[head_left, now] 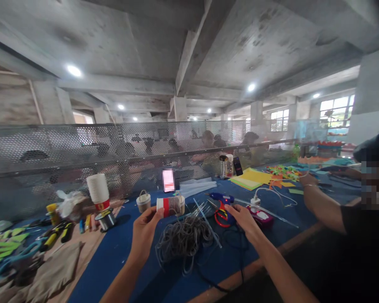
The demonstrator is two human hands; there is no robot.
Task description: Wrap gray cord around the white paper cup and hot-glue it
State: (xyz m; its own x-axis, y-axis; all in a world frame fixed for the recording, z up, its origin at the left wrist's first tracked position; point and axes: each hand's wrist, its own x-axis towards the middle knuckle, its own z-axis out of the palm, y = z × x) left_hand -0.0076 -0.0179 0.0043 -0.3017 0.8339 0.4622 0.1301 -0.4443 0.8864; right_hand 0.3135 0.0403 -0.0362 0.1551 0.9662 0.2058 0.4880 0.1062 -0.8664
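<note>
My left hand point(149, 221) pinches a white paper cup with a red band point(166, 206) by its base, tilted on its side. Grey-brown cord point(174, 205) wraps part of the cup near its rim. My right hand point(242, 219) has its fingers closed at the red-handled scissors point(221, 215), whose blades point up and left. Just behind them lies a blue glue gun point(221, 197), partly covered by the scissors and hand. A loose heap of grey cord point(186, 240) sits between my hands. A small cup with a handle point(143, 203) stands behind my left hand.
At left are stacked paper cups point(97, 189), a wire spool point(105, 219), pliers point(52, 236) and cloth point(58, 265). Clear sticks point(268, 212), a white plug point(255, 203) and coloured sheets point(251, 178) lie at right. A co-worker's arm point(324, 206) reaches in. Mesh point(129, 143) borders the back.
</note>
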